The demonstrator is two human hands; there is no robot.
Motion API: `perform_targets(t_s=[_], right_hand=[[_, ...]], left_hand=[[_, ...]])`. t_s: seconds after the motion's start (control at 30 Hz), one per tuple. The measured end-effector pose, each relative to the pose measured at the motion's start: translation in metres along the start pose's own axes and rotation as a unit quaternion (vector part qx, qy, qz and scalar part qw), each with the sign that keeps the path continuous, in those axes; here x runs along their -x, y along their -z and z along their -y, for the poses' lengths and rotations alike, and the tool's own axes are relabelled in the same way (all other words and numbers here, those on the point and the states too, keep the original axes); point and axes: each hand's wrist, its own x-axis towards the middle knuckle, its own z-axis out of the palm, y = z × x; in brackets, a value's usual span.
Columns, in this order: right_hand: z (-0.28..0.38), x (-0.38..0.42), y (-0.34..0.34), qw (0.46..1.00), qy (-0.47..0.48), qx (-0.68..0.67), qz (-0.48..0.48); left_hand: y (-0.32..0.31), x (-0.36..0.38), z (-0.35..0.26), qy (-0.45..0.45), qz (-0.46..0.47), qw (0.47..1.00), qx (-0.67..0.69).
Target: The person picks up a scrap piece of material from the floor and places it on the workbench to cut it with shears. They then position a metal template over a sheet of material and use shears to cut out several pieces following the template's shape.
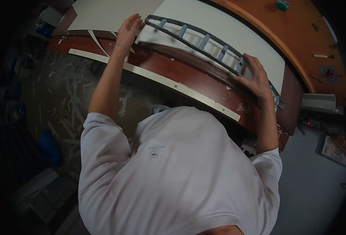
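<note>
A long, narrow ladder-shaped frame [205, 42], with dark curved rails and blue-grey crosspieces, lies slantwise over a white sheet [265, 64]. Beside its far left end, my left hand [129, 32] has its fingers stretched out and holds nothing. Toward the frame's right end, my right hand [255, 76] spans it, with the thumb at the near rail and the fingers at the far rail. Small dark marks show on crosspieces near that hand. The palm side of the right hand is partly hidden.
A pale strip [157, 79] with holes runs along the near edge of the red-brown table [153, 58]. Another pale sheet [102, 15] lies at the far left. An orange surface [304, 39] holds small items. White offcuts litter the floor at left.
</note>
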Motion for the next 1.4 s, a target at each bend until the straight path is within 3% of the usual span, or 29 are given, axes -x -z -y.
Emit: perform_targets(t_s=[0.13,0.23,0.4,0.47,0.6,0.63,0.73,0.87,1.07,1.4], right_hand=[[-0.006,-0.009,-0.005,1.000,0.006,0.025,0.012],[-0.011,-0.012,-0.007,0.999,-0.004,0.040,0.022],[-0.018,-0.003,-0.007,0.997,-0.015,0.074,0.022],[-0.025,0.015,0.004,0.995,-0.033,0.093,-0.027],[-0.064,0.085,0.033,0.972,-0.132,0.045,-0.189],[-0.076,0.107,0.034,0.951,-0.199,0.047,-0.234],[-0.113,0.151,0.027,0.914,-0.292,-0.061,-0.275],[-0.128,0.157,0.026,0.907,-0.313,-0.077,-0.271],[-0.136,0.154,0.021,0.915,-0.242,-0.091,-0.310],[-0.133,0.151,0.014,0.915,-0.241,-0.038,-0.322]], left_hand=[[-0.008,0.006,-0.011,-0.068,0.061,0.980,-0.176],[-0.014,0.005,-0.011,-0.074,0.094,0.969,-0.217],[-0.030,0.008,-0.020,-0.128,0.089,0.925,-0.345],[-0.036,0.009,-0.025,-0.141,0.093,0.905,-0.390],[-0.043,0.013,-0.029,-0.112,0.088,0.902,-0.407],[-0.044,0.013,-0.029,-0.107,0.084,0.902,-0.409],[-0.046,0.010,-0.030,-0.102,0.096,0.902,-0.408],[-0.043,0.005,-0.033,-0.107,0.113,0.887,-0.434],[-0.041,0.014,-0.026,-0.116,0.058,0.902,-0.412],[-0.042,0.017,-0.021,-0.108,0.033,0.918,-0.379]])
